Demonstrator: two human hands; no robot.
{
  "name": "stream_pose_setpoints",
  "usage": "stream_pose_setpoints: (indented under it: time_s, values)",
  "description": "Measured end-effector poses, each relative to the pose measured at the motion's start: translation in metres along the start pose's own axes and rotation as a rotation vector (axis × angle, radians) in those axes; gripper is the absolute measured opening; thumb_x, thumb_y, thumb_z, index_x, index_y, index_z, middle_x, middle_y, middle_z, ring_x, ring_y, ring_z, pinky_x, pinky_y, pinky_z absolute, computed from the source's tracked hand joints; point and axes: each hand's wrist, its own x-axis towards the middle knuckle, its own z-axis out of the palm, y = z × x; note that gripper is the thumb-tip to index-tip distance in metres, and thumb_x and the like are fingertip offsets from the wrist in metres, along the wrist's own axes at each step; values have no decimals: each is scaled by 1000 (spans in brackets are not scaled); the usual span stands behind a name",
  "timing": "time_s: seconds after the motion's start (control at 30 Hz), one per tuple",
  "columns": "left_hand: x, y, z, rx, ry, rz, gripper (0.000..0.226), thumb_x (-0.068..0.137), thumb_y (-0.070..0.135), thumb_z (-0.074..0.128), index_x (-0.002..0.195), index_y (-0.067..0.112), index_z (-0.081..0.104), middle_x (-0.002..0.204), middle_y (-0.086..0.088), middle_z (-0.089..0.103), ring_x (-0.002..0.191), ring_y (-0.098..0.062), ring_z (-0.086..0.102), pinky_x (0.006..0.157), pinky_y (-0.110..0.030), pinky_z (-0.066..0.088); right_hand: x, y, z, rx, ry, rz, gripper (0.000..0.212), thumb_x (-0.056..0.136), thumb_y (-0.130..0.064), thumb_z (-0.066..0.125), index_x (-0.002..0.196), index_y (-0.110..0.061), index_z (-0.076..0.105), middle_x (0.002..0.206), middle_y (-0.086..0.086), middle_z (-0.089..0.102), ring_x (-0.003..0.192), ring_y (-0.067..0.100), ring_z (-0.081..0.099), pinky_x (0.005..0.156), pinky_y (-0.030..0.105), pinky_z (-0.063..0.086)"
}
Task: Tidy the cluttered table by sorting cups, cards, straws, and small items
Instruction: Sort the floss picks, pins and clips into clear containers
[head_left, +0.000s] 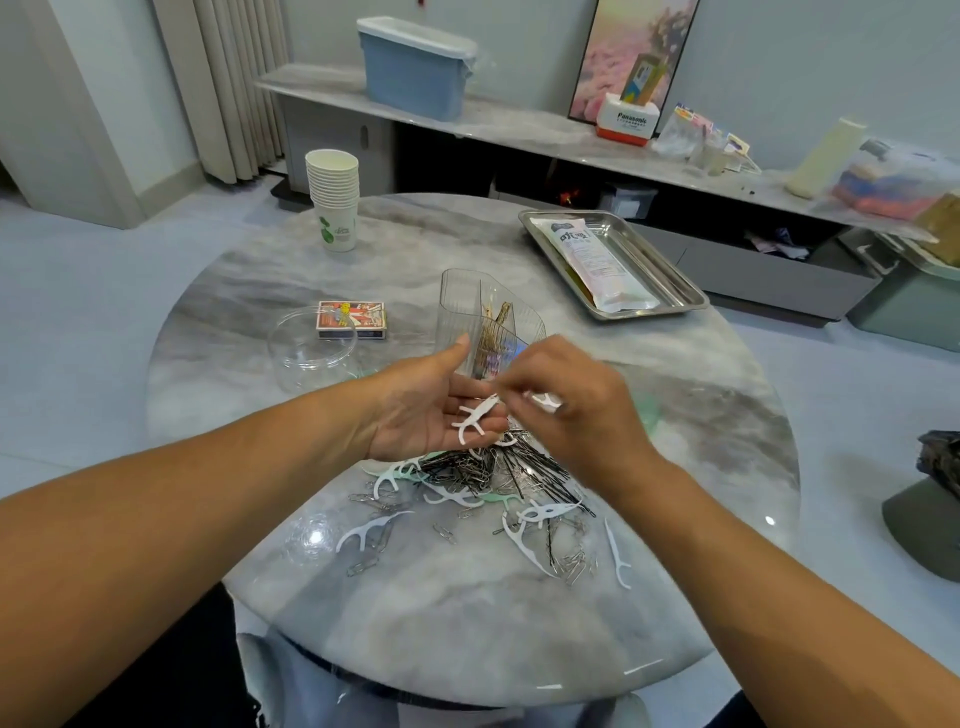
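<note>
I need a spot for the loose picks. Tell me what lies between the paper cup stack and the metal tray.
In the head view, nothing: bare marble table runs from the cup stack to the tray.

Round desk (467, 623) with a heap of hairpins, paper clips and floss picks (483, 478) near its front edge. Both hands are above the heap: left hand (426, 410) palm up, a floss pick (475, 415) lying on its fingers; right hand (571, 400) just beside it, its fingertips touching that pick. Directly behind the hands stands a divided holder (488, 322) with small items inside. Left of the holder lie a card box (353, 320) and, in front of the box, a dish (311, 348). A stack of paper cups (333, 200) stands at the far left. At the far right sits a tray (613, 262) with a packet (592, 260) in it. A long shelf (519, 130) runs behind the desk.
</note>
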Motion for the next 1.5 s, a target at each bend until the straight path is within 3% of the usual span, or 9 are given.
stream_pose_setpoints:
  time_s: [0.13, 0.27, 0.37, 0.5, 0.77, 0.9, 1.2, 1.37, 1.5]
  values:
    - [-2, -2, 2, 76, -82, 40, 46, 104, 41, 46, 110, 1, 68, 93, -11, 66, 81, -18, 62, 75, -30, 56, -12, -4, 19, -151, -105, -166, 14, 93, -28, 71, 86, -17, 77, 90, -7, 72, 83, 13, 66, 76, 41, 48]
    - [-2, -3, -1, 16, -90, 51, 29, 98, -7, 49, 123, -2, 64, 96, -12, 71, 80, -16, 68, 77, -26, 59, -1, -5, 1, 19, 64, 277, 17, 92, -11, 59, 100, -20, 72, 96, -14, 64, 87, 1, 58, 78, 21, 46]
    - [-4, -1, -4, 22, -136, 34, 31, 97, -11, 47, 118, 0, 67, 95, -12, 70, 78, -15, 68, 73, -23, 59, 0, 12, -12, 252, -253, 670, 52, 89, 0, 59, 132, -30, 62, 120, -20, 61, 97, -10, 60, 84, 13, 49]
    - [-5, -1, -5, 81, -188, -4, 33, 95, -10, 51, 122, 1, 68, 95, -12, 70, 79, -14, 65, 69, -21, 59, -11, 20, -1, 510, -509, 707, 48, 87, 2, 73, 132, -15, 65, 120, 3, 73, 113, 13, 68, 101, 30, 54]
    - [-5, 1, -4, 88, -205, -5, 37, 96, -10, 49, 126, 3, 66, 95, -10, 69, 80, -12, 64, 75, -20, 58, -3, 28, -5, 493, -284, 882, 13, 82, -12, 83, 93, -9, 80, 77, 3, 75, 68, 7, 62, 65, 18, 49]
    - [-4, 0, -3, 37, -90, 8, 29, 100, -5, 48, 125, -2, 62, 92, -13, 70, 80, -17, 67, 77, -27, 59, -1, 34, -5, 593, -28, 1032, 11, 90, -19, 76, 96, -10, 80, 81, 7, 73, 77, 15, 63, 65, 23, 51]
    - [-7, 3, -1, -123, -116, -67, 84, 99, 65, 32, 132, -10, 50, 107, -25, 61, 94, -32, 66, 92, -42, 57, -2, 14, 11, -301, -244, -40, 30, 95, -30, 63, 123, -24, 73, 107, 3, 62, 93, 24, 53, 75, 37, 41]
    - [-13, 4, 4, -56, -86, -69, 78, 98, 67, 31, 115, -4, 58, 91, -16, 65, 77, -23, 69, 71, -31, 63, -5, 4, 8, -269, -414, 52, 45, 96, -31, 44, 136, -29, 62, 133, -4, 56, 123, 15, 46, 102, 39, 35]
    - [-12, 1, 6, 199, 43, -1, 75, 100, 66, 27, 122, 2, 59, 83, -10, 67, 63, -13, 58, 50, -22, 50, 1, 4, 2, 131, -258, 617, 35, 102, -53, 48, 123, -34, 69, 127, -7, 58, 115, 8, 57, 100, 33, 45]
